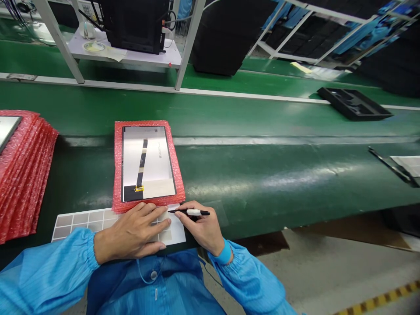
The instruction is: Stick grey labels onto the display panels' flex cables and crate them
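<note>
The sheet of labels (pixel 179 231) is laid flat on the green table (pixel 262 175), close to the table's near edge, and its far edge is partly covered by the red bubble wrap (pixel 179 183). The sheet is pressed by the left hand (pixel 136 232), which is laid palm down with its fingers spread and pointed to the right. A black and white pen (pixel 197 212) is pinched between the thumb and fingers of the right hand (pixel 205 227), and its tip is held at the sheet, just beside the left hand's fingers. The two hands are held near each other, with a small gap between them. Just past the hands, a flat screen panel (pixel 157 164) is set on the red bubble wrap, with a red rim left showing around it. A dark flex cable (pixel 142 162) is seen running along the panel's pale back. To the left, a tall pile of red bubble wrap bags (pixel 26 175) is kept well apart from the panel, and a strip of green table is seen between them. To the right, a wide stretch of green table can be seen before the black tray (pixel 354 104) and the white paper (pixel 408 164) are reached, both well apart from the hands.
</note>
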Motion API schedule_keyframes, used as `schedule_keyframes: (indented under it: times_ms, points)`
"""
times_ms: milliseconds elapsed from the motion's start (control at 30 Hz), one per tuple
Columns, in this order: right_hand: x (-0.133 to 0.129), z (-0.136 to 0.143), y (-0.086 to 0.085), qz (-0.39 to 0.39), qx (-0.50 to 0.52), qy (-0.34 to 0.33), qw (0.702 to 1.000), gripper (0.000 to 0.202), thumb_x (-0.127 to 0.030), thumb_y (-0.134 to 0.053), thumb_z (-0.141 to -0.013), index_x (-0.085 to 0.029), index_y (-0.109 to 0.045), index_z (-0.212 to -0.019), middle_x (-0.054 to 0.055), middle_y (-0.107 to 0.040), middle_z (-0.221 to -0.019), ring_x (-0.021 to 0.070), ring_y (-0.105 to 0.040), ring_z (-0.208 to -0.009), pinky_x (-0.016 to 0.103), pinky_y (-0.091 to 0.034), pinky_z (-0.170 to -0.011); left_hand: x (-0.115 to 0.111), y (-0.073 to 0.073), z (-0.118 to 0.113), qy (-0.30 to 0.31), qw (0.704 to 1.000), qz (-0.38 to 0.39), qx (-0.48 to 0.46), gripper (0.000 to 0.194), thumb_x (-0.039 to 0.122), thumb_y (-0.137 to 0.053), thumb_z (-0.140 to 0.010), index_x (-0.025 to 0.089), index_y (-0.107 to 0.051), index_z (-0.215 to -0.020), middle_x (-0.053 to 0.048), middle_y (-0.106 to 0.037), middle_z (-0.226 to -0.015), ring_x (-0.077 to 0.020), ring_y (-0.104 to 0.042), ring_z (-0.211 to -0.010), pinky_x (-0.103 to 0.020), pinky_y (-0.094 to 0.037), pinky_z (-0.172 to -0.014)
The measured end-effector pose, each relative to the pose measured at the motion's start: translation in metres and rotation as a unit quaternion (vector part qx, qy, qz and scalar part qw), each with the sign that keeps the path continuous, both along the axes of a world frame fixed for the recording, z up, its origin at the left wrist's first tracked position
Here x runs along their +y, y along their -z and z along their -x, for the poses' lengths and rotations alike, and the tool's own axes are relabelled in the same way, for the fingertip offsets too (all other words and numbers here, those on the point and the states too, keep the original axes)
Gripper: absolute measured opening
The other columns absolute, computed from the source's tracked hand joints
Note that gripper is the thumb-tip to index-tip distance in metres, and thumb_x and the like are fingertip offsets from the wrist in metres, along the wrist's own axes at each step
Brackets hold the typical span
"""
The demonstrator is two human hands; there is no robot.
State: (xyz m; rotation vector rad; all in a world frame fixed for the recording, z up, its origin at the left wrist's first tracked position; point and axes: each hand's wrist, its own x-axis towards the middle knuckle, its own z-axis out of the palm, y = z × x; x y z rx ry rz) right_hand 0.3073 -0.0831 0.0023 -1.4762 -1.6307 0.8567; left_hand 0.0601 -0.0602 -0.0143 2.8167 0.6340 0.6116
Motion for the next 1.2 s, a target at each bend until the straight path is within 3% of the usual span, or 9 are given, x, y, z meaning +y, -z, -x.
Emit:
schedule_keyframes:
  times_ms: [467, 767, 1200]
  points:
    - [-0.0004, 0.0001, -0.0039, -0.014, 0.028, -0.003, 0.999, 0.003, -0.022, -0.08, -0.084, -0.021, -0.079, -0.086, 0.001, -0.078, -0.078, 0.0135, -0.073, -0.068, 0.021, -0.057, -0.065, 0.0012, -0.0024, 0.0013, 0.019, 0.999, 0.043, 0.014, 0.047, 0.043, -0.063, -0.097, 0.018, -0.06, -0.137, -0.013, -0.058, -0.146, -0.0326, -0.054, -0.116, -0.046, -0.045, -0.091]
    - [-0.0026, -0.0012, -0.0087, -0.044, -0.005, 0.003, 0.999, 0.001, -0.02, -0.077, -0.084, -0.02, -0.078, -0.084, 0.001, -0.078, -0.076, 0.0134, -0.073, -0.065, 0.021, -0.056, -0.061, 0.0015, -0.0035, 0.0035, 0.028, 0.994, 0.102, 0.004, 0.044, 0.038, -0.064, -0.096, 0.019, -0.06, -0.135, -0.011, -0.059, -0.14, -0.0304, -0.053, -0.119, -0.045, -0.044, -0.094]
    - [-0.0032, -0.0005, -0.0071, -0.016, 0.001, -0.016, 1.0, 0.003, -0.024, -0.079, -0.084, -0.021, -0.079, -0.085, 0.003, -0.08, -0.078, 0.0173, -0.074, -0.065, 0.027, -0.057, -0.061, 0.0014, -0.0035, 0.0036, 0.025, 0.995, 0.095, 0.004, 0.046, 0.036, -0.065, -0.094, 0.02, -0.059, -0.137, -0.014, -0.056, -0.145, -0.0322, -0.054, -0.12, -0.046, -0.048, -0.094]
